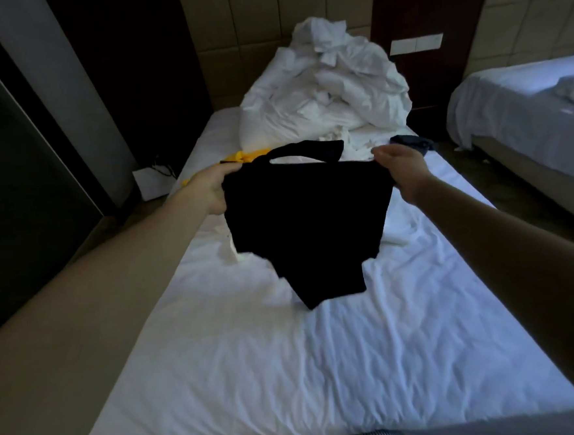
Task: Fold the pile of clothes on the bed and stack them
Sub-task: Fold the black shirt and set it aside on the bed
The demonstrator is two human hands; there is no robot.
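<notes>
Head view: left hand (213, 188) and right hand (403, 170) each pinch a top corner of the black T-shirt (308, 222), hanging above the bed (323, 367); folding seems just begun, next laying it flat on the sheet

Padded beige wall (241, 23), dark wood panel (427, 3), second bed (522, 99).
</notes>
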